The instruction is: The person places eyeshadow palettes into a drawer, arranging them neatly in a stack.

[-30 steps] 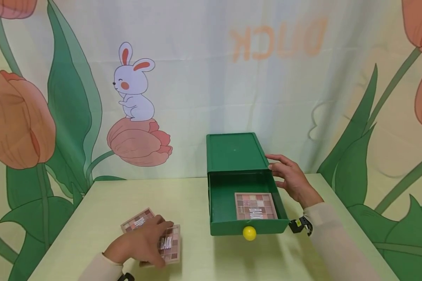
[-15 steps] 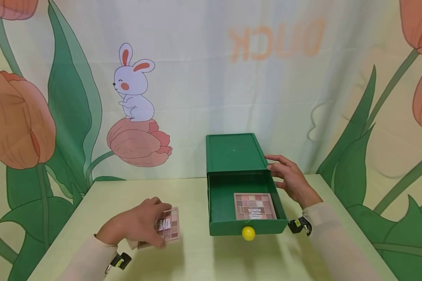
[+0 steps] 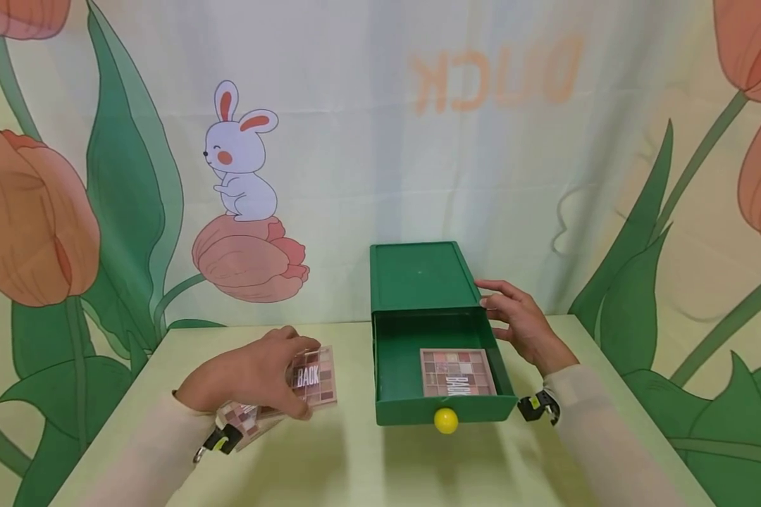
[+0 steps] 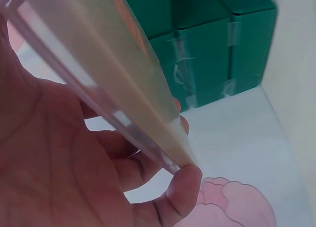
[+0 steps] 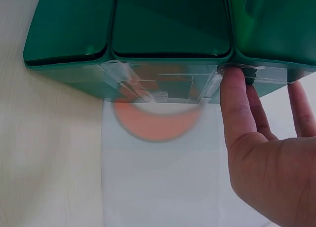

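My left hand (image 3: 256, 373) grips an eyeshadow palette (image 3: 320, 384) by its edges, with the word BACK on its lid. Seen side-on in the left wrist view, the held palette (image 4: 106, 69) lies between thumb and fingers. A second palette (image 3: 246, 421) shows partly under that hand and wrist, mostly hidden. My right hand (image 3: 526, 327) touches the right side of a green drawer box (image 3: 421, 274), and its fingers (image 5: 237, 106) press the taped side in the right wrist view. The top drawer (image 3: 396, 366) is pulled out, with another eyeshadow palette (image 3: 458, 372) inside at right.
A yellow knob (image 3: 446, 421) sticks out from the drawer front. The box stands at the back of the pale table (image 3: 349, 465), against a printed curtain (image 3: 336, 176). In both wrist views, more green sections (image 4: 212, 59) sit side by side, joined with clear tape.
My left hand has moved away from me and slightly right, carrying the gripped palette toward the drawer. The right hand stays against the box, and the drawer has not moved.
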`<action>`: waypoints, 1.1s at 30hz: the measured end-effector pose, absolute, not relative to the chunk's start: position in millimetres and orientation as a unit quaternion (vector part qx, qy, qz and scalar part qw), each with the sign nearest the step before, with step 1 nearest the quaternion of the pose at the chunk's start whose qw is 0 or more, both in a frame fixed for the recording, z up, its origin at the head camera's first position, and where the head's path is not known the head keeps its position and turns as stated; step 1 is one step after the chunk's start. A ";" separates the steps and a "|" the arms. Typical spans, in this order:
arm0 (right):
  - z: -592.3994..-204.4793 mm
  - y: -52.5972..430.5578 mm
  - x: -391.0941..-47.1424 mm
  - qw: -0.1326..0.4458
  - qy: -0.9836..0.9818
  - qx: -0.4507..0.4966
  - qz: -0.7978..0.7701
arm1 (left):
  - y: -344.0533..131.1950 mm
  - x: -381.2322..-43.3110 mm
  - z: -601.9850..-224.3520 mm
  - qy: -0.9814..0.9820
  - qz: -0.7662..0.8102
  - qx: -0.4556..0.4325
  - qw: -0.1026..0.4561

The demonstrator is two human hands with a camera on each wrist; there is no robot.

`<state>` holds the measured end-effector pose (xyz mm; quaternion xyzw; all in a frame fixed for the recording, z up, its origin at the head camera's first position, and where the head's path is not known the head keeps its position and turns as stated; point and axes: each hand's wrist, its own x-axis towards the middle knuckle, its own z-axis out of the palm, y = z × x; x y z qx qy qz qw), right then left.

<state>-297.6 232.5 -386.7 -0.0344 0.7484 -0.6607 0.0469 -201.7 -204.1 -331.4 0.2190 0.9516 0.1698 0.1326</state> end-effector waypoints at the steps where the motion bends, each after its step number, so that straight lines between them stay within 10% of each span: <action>1: -386.7 232.7 -297.7 0.046 0.749 -0.034 -0.661 | -202.2 -202.2 -328.5 0.952 0.170 0.220 0.132; 33: -390.0 232.3 -298.8 0.047 0.746 -0.029 -0.664 | -94.8 -233.3 -281.3 0.923 0.152 0.339 0.100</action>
